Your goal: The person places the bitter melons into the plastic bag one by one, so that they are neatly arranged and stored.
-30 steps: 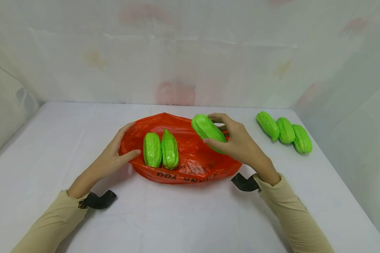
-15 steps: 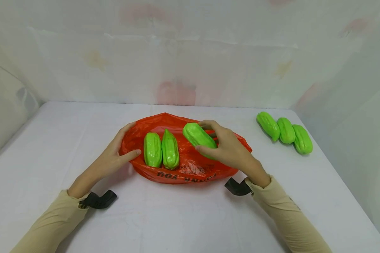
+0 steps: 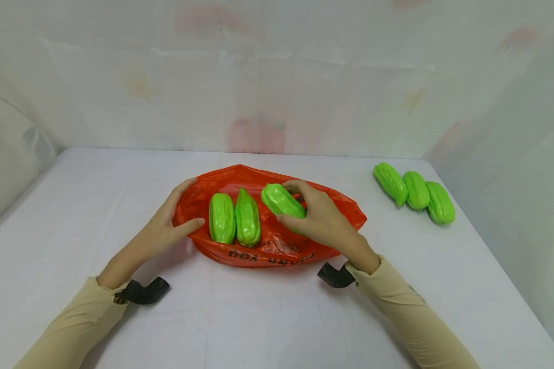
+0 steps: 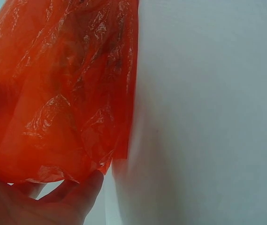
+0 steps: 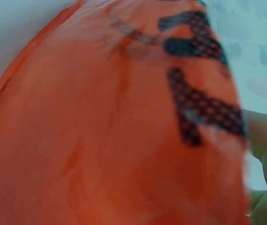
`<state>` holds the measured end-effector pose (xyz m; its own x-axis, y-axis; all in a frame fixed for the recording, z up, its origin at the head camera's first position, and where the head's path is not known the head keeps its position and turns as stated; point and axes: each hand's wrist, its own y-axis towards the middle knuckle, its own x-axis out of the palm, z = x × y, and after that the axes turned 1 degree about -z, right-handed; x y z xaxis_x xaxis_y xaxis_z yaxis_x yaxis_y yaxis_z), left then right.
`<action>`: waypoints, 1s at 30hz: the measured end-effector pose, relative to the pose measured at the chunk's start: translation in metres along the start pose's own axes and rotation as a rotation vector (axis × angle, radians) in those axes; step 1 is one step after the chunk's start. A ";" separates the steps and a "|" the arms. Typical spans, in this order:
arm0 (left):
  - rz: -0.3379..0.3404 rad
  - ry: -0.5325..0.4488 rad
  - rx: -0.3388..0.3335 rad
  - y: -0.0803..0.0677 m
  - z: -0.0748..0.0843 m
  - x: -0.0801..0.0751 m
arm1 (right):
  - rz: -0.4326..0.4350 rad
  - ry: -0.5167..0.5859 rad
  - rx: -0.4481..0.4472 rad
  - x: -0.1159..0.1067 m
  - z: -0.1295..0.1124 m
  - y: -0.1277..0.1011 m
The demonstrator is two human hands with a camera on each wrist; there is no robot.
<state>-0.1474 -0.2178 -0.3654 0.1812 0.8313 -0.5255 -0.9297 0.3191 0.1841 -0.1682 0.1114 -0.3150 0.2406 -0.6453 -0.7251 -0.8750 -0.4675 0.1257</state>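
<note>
A red plastic bag with dark lettering lies spread with its mouth wide apart. My left hand holds its left edge, thumb over the rim and fingers round the outside. In the left wrist view, that thumb meets the bag's rim. My right hand grips a green ridged fruit between thumb and fingers, over the right half of the bag's mouth. Two similar fruits, one blunt and one pointed, lie side by side inside, left of it. The right wrist view is mostly filled by the bag's printed side.
Three more green fruits lie in a row at the back right of the white-covered table. A pale curtain closes off the back, with more pale cloth on both sides. Each wrist carries a black camera mount.
My right hand has carried the green fruit left and slightly down, deeper over the bag's mouth. The bag's right corner shows again. My left hand and the other fruits have stayed put.
</note>
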 end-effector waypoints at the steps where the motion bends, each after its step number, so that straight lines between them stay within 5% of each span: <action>1: 0.001 0.000 0.000 0.000 0.000 0.000 | -0.002 -0.005 0.009 0.001 0.000 0.001; 30: -0.006 -0.018 -0.028 0.001 -0.003 0.000 | -0.086 -0.088 0.189 0.019 -0.006 0.024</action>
<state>-0.1489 -0.2185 -0.3679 0.1924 0.8375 -0.5115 -0.9371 0.3114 0.1575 -0.1818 0.0844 -0.3213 0.2879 -0.5490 -0.7847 -0.9177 -0.3923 -0.0623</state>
